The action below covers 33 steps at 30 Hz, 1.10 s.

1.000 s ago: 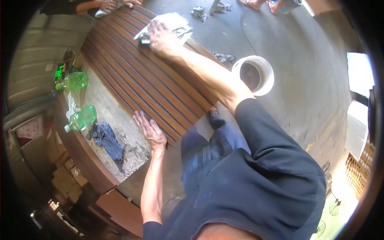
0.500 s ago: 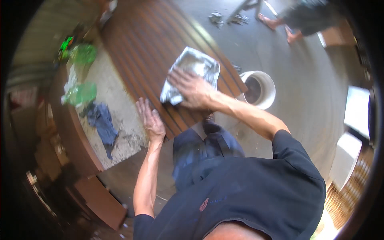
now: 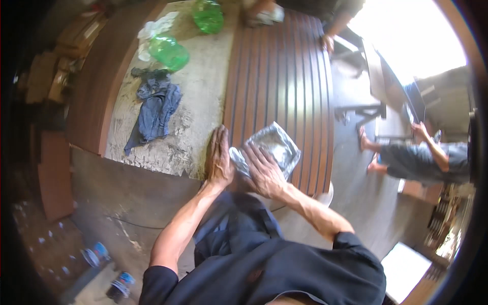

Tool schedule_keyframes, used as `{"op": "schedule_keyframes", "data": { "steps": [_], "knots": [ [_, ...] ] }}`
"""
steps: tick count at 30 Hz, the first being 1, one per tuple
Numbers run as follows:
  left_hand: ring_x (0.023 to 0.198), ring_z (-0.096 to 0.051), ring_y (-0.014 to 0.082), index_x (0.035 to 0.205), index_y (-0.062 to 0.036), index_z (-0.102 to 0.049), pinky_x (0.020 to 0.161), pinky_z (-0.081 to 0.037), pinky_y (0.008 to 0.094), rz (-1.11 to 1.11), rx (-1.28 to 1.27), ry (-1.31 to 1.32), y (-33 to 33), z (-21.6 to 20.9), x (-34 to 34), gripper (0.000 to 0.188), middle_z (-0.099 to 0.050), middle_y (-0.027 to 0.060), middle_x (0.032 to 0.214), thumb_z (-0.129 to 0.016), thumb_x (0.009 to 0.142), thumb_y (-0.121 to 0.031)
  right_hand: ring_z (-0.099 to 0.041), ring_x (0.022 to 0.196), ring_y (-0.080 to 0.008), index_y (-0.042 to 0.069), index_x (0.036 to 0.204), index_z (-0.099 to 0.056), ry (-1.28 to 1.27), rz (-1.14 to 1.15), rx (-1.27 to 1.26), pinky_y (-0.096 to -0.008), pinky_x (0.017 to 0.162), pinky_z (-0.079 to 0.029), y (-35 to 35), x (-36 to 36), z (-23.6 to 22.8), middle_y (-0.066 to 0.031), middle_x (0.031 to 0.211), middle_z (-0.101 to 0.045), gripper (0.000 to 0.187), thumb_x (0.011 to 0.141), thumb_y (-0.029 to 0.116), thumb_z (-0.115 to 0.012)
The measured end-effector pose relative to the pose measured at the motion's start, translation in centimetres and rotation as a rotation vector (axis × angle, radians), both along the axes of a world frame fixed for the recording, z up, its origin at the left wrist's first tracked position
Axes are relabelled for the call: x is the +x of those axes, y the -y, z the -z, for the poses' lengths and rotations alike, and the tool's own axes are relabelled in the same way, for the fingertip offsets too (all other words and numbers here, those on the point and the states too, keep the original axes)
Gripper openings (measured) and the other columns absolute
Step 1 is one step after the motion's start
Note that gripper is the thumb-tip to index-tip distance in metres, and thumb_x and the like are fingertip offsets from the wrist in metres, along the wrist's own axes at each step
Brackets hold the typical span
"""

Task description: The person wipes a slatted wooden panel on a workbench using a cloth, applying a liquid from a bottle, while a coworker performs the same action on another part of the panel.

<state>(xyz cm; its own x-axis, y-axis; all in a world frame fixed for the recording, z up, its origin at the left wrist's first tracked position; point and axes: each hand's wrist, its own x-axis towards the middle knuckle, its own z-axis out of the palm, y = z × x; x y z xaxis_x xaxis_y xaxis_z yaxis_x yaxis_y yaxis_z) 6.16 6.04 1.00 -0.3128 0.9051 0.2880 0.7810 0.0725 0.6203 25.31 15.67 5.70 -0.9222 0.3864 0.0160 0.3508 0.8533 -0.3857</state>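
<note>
A brown slatted wooden panel with dark grooves lies in front of me. My left hand rests flat along its left edge, fingers stretched out and side by side. My right hand lies on a shiny, silvery-grey crumpled sheet or pad near the panel's close end. The fingers are extended, pressing the sheet down rather than wrapping it. Part of the sheet pokes out between the two hands. What lies beneath my right palm is hidden.
Left of the panel, a worn pale board carries a dark blue-grey rag, a green plastic bottle and another. Another person's hand touches the far end. A white bucket stands partly hidden at the right corner.
My view has swung, so the panel now runs straight ahead. My right hand and the silvery sheet have come closer to me and to my left hand. Another person shows at the far end.
</note>
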Motion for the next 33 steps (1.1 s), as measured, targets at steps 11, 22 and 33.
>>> {"op": "schedule_keyframes", "data": {
  "steps": [11, 22, 33],
  "knots": [
    [0.151, -0.043, 0.051, 0.158, 0.0111, -0.04, 0.127, -0.035, 0.0544, -0.005, -0.027, 0.065, -0.3, -2.0, 0.7, 0.056, -0.043, 0.0324, 0.163, -0.049, 0.106, -0.009, -0.036, 0.159, -0.042, -0.005, 0.158, -0.044, -0.155, 0.173, 0.292, -0.0553, 0.13, -0.028, -23.6, -17.8, 3.4, -0.0278, 0.168, -0.04, 0.068, 0.105, 0.035, -0.057],
    [0.146, -0.049, 0.0504, 0.157, 0.0055, -0.046, 0.125, -0.039, 0.0506, -0.115, -0.046, 0.218, -1.1, 0.0, -0.5, 0.053, -0.051, 0.0318, 0.158, -0.045, 0.107, -0.009, -0.046, 0.15, -0.0472, -0.005, 0.15, -0.054, -0.088, 0.244, 0.278, -0.055, 0.126, -0.035, -30.6, -23.1, 6.7, -0.0301, 0.159, -0.051, 0.056, 0.106, 0.029, -0.053],
    [0.14, -0.061, 0.0345, 0.16, -0.0028, -0.045, 0.119, -0.045, 0.0437, -0.185, 0.236, 0.38, -1.0, 1.0, -0.3, 0.052, -0.064, 0.0202, 0.15, -0.044, 0.117, -0.034, -0.035, 0.162, -0.0341, 0.005, 0.167, -0.041, -0.015, -0.075, 0.005, -0.0563, 0.131, -0.026, 4.1, 1.9, 1.4, -0.0189, 0.174, -0.038, 0.077, 0.096, 0.027, -0.065]
  ]
}}
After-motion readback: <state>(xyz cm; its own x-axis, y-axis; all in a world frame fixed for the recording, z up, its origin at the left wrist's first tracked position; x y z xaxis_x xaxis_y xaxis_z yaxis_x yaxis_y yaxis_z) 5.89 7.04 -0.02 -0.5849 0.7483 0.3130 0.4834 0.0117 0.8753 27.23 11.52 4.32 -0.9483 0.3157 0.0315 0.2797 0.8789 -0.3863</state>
